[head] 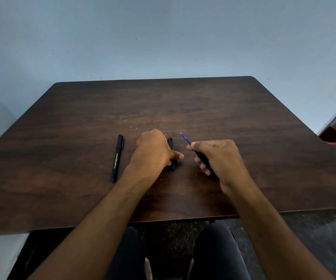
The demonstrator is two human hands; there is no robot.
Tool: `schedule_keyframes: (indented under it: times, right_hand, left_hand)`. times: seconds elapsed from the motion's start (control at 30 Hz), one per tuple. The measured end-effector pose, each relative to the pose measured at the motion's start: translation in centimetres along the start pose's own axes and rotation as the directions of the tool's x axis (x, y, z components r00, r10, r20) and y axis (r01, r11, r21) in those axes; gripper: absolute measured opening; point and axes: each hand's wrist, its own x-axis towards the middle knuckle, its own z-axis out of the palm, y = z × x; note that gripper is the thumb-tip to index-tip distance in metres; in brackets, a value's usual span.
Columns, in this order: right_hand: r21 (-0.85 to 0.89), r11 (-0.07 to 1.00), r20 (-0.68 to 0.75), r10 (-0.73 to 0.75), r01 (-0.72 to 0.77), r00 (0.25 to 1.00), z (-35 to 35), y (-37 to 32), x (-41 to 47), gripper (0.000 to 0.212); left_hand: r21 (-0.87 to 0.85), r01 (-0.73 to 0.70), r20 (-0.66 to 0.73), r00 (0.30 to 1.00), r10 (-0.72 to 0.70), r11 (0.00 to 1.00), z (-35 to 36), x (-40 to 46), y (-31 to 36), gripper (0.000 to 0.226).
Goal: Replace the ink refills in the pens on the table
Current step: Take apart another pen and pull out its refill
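A capped black pen (117, 158) lies alone on the dark wooden table (82, 118), left of my hands. My left hand (155, 151) rests over a second black pen (171, 152) on the table; its fingers curl around the pen and hide most of it. My right hand (216, 158) holds a black pen barrel (203, 160) just above the table. A blue refill (185, 139) with a thin metal tip sticks out of the barrel, pointing up and left. A tiny metal tip (210, 139) shows behind my right knuckles.
A pale wall stands behind the table's far edge. A red round object (330, 136) sits beyond the table's right edge. My knees (213, 249) are under the near edge.
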Motion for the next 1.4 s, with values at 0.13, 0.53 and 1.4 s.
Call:
schedule_keyframes:
  times: [0.13,0.53,1.4]
  right_hand:
    - [0.002,1.0,-0.002,-0.001,0.001,1.0,0.1,-0.2,0.0,0.015]
    - [0.047,0.998,0.025,0.042,-0.043,0.999,0.5,-0.3,-0.3,0.017]
    - [0.304,0.952,0.094,0.006,-0.034,0.996,4.0,-1.4,-0.2,0.019]
  left_hand:
    - [-0.009,-0.007,-0.073,0.997,0.006,1.0,0.5,0.3,-0.4,0.049]
    - [0.007,0.017,0.069,0.997,-0.017,1.0,-1.4,-0.3,-0.5,0.048]
    - [-0.404,-0.596,-0.584,0.752,0.306,0.694,1.4,-5.2,-5.0,0.044]
